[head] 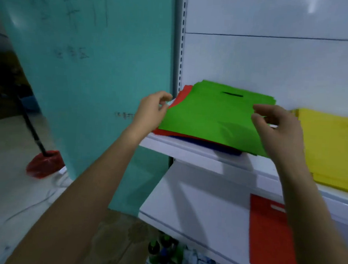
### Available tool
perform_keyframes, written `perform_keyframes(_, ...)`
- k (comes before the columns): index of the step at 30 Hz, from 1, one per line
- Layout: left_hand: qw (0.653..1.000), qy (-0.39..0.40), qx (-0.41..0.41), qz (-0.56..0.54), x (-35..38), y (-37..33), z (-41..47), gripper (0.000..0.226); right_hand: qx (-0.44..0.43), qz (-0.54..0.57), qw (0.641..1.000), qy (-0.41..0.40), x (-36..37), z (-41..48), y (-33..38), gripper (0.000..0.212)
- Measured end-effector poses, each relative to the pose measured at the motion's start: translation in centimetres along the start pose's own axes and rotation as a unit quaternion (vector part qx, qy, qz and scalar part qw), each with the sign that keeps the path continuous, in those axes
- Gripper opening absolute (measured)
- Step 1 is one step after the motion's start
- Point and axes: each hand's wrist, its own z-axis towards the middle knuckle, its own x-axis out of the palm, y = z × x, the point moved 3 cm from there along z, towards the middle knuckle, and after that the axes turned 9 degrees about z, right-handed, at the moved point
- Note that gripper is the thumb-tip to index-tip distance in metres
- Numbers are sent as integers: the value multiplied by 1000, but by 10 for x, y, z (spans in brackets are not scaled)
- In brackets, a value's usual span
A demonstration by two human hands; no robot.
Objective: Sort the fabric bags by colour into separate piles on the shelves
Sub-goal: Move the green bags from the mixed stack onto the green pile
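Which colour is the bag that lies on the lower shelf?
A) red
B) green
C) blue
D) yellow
A: the red bag lies flat on the lower shelf, while the green bag and the yellow bags are on the shelf above it.

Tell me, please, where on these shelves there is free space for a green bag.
The widest bare patch is on the lower shelf, from its left edge to the red bag. The upper shelf is crowded: the mixed pile under the green bag and the yellow pile fill it, and the right hand covers the gap between them.
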Motion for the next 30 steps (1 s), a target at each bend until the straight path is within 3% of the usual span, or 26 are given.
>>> perform_keyframes(3,998,45,46,5,22,-2,45,31,112,-54,991,-52,-4,27,-26,29)
perform_keyframes(6,991,117,62,34,47,-2,75,34,261,-28,964,-42,6,37,-54,39)
perform_keyframes(9,973,210,51,78,73,5,93,32,328,-21,943,-52,16,34,-66,43)
perform_keyframes(11,965,246,43,84,87,11,100,16,322,-19,942,-93,18,35,-66,49)
perform_keyframes(18,983,184,4,-7,101,29,107,28,208,-116,960,-149,34,29,-63,51)
perform_keyframes(20,982,181,-9,-53,105,32,107,22,179,-124,961,-169,38,22,-64,50)
perform_keyframes(23,979,176,-25,-96,107,32,105,45,153,-149,959,-188,37,20,-67,32)
perform_keyframes(26,984,147,-3,-101,108,31,103,43,144,-171,954,-198,36,18,-71,18)
perform_keyframes(30,990,96,40,-93,104,29,99,35,120,-182,952,-215,34,17,-70,18)
